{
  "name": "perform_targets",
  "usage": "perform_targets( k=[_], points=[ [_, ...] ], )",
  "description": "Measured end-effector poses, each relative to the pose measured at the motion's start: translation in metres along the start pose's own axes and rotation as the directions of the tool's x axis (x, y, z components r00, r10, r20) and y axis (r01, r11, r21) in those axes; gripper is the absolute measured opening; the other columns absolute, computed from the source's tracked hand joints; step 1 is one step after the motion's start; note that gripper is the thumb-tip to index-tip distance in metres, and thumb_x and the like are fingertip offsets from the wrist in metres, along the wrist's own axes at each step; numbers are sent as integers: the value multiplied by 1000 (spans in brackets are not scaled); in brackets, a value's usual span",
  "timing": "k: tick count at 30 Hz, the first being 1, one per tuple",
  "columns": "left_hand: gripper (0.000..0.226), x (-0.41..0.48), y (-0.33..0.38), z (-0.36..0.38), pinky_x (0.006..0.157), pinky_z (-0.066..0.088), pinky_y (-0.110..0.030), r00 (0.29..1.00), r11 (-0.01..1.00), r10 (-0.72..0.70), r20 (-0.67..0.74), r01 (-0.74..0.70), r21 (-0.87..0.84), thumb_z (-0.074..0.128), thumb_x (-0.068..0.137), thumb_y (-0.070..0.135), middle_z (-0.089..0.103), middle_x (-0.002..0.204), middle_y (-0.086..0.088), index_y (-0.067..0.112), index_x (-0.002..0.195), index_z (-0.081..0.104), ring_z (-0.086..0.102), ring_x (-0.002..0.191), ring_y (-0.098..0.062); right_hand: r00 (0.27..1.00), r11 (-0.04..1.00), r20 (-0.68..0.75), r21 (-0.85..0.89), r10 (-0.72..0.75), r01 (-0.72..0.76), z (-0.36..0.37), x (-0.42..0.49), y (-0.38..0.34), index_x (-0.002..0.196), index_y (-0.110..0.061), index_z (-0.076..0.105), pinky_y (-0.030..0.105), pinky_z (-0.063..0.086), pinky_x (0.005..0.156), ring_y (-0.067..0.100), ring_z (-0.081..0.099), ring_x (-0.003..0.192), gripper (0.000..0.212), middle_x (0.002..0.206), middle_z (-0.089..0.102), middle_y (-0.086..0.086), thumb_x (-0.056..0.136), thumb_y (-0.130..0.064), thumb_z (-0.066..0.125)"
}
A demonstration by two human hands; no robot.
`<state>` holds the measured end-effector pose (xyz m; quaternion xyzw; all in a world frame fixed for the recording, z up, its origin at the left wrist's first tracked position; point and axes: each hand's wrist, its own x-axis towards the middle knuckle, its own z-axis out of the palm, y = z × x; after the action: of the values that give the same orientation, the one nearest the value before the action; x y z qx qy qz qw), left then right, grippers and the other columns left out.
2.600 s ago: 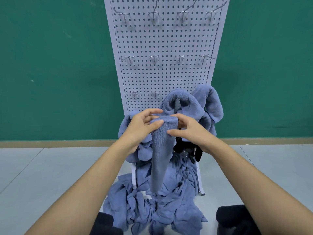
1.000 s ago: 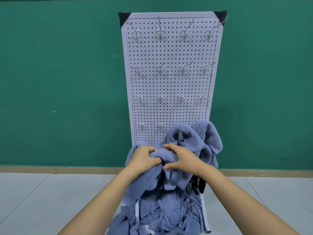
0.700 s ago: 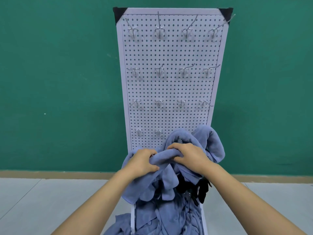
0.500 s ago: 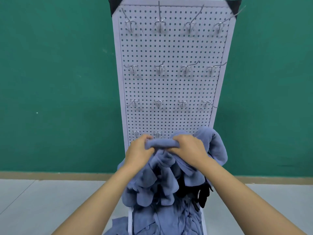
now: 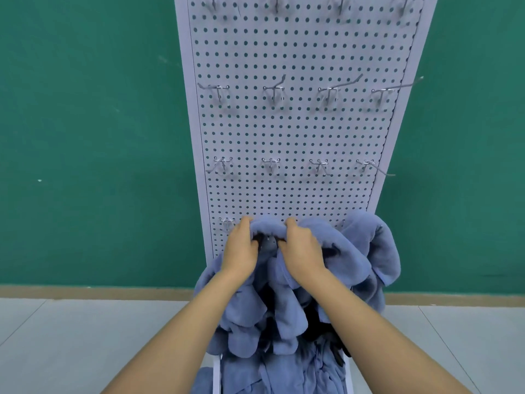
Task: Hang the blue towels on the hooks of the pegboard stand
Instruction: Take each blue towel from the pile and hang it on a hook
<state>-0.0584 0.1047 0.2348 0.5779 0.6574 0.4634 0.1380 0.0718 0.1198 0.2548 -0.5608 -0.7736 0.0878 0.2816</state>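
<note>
Green paint, matte and faintly scuffed, covers the far wall [image 5: 85, 137]. A tan skirting strip [image 5: 99, 292] runs along its foot, and a pale grey floor [image 5: 71, 345] of large smooth tiles spreads toward the near edge. Against the wall at centre rises a white perforated pegboard stand [image 5: 298, 132], its flat face a regular grid of round holes. Rows of thin bent-wire metal hooks [image 5: 274, 91] jut from it.

The left grip [image 5: 241, 248] and right grip [image 5: 302, 248], side by side and nearly touching, are both clenched round the top fold of a soft blue terry towel [image 5: 268, 227]. They hold it against the board at its lowest hook row; whether it has caught on a hook cannot be told. Its thick, plush body hangs in rounded lobes below the wrists.

Just to the right, more blue towels [image 5: 369, 245] drape from the board in heavy folds. A crumpled blue heap [image 5: 284, 373] lies at the stand's base. Something black [image 5: 315, 322] shows among the folds, too hidden to identify.
</note>
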Motion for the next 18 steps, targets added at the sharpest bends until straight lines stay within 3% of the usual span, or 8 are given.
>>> perform_targets(
  k=[3, 7, 9, 11, 14, 16, 18],
  points=[
    [29, -3, -14, 1, 72, 48, -39, 1000, 998, -1, 1, 1, 56, 47, 81, -2, 62, 98, -4, 12, 106, 53, 57, 86, -25, 999, 998, 2, 40, -42, 42, 13, -12, 9, 105, -9, 42, 33, 40, 53, 30, 57, 72, 15, 82, 57, 7, 91, -6, 46],
    [28, 4, -3, 4, 69, 45, -33, 997, 998, 37, -66, -40, -47, 41, 81, -8, 61, 91, -2, 9, 100, 55, 55, 80, -22, 995, 965, -96, 262, 36, -9, 19, -14, 12, 93, -11, 43, 42, 48, 59, 26, 56, 73, 6, 83, 58, 6, 91, -6, 44],
    [33, 1, -5, 9, 68, 43, -30, 1000, 999, 4, 9, -4, -47, 44, 81, -8, 60, 95, -2, 9, 108, 53, 55, 82, -21, 996, 951, -26, 300, 83, -72, 23, -15, 14, 95, -15, 43, 38, 49, 62, 22, 56, 78, 11, 88, 59, 2, 90, -10, 51],
    [36, -7, -14, 15, 68, 42, -26, 996, 999, -27, 82, 30, -32, 54, 81, -3, 59, 99, -1, 10, 114, 49, 57, 86, -20, 997, 951, 31, 300, 65, -72, 27, -20, 18, 108, -16, 44, 39, 52, 71, 20, 60, 89, 30, 100, 61, 0, 86, -17, 65],
    [48, -23, -23, 11, 84, 48, -29, 999, 996, -7, 49, 11, -88, 70, 80, 11, 57, 114, 1, 15, 121, 47, 58, 101, -18, 999, 927, 16, 373, 27, -32, 23, -37, 21, 126, -17, 44, 31, 51, 81, 16, 58, 104, 50, 117, 59, -2, 84, -24, 71],
    [57, -38, -25, 2, 99, 45, -33, 1000, 995, -15, 14, 17, -96, 72, 81, 15, 52, 128, 0, 15, 131, 43, 53, 115, -17, 1000, 928, -10, 372, -4, 8, 16, -53, 22, 133, -18, 41, 27, 47, 87, 15, 54, 113, 55, 127, 54, -2, 87, -27, 69],
    [58, -56, -26, -7, 103, 42, -35, 1000, 995, -31, -3, 31, -97, 71, 84, 15, 49, 132, -2, 15, 134, 42, 49, 119, -18, 1000, 940, -13, 340, -9, 12, 10, -70, 24, 140, -16, 37, 29, 44, 95, 18, 48, 122, 61, 136, 49, 1, 89, -30, 67]
  ],
)
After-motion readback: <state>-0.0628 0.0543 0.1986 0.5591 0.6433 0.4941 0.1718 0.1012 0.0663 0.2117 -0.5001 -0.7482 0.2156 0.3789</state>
